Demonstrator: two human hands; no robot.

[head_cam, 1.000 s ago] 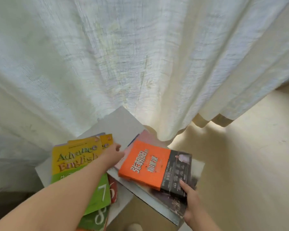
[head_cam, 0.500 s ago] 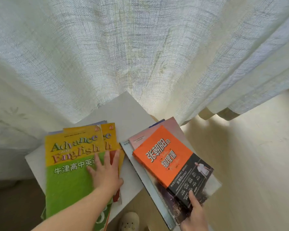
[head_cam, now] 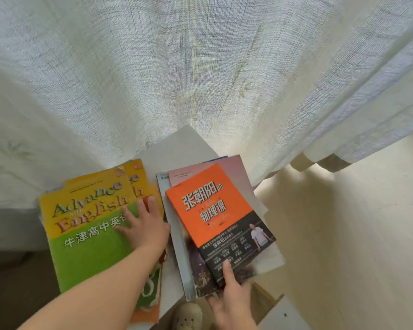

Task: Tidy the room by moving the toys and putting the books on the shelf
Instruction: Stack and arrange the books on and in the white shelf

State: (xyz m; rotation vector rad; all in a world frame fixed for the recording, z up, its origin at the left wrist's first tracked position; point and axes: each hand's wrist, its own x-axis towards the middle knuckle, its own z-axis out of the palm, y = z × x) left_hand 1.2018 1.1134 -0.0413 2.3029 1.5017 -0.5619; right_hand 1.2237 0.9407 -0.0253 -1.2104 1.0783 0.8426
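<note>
A stack of yellow-and-green English textbooks (head_cam: 86,225) lies on the left of a white shelf top (head_cam: 179,151). My left hand (head_cam: 144,226) rests flat on the top textbook with fingers spread. To the right is a second stack topped by an orange-and-black book (head_cam: 212,215), over a pink book (head_cam: 234,167) and larger thin ones. My right hand (head_cam: 231,296) grips the near edge of this stack, thumb on top of the black cover and fingers underneath. The stack juts past the shelf's front edge.
A pale sheer curtain (head_cam: 200,67) hangs close behind the shelf and brushes its back corner. Cream floor (head_cam: 355,222) opens to the right. A light shoe (head_cam: 187,315) shows below, between the stacks. A white box edge (head_cam: 286,315) sits at the lower right.
My left hand moved from the textbooks' far edge down onto the top cover and now presses it flat. The right stack slid forward on the shelf, and my right hand's grip stayed.
</note>
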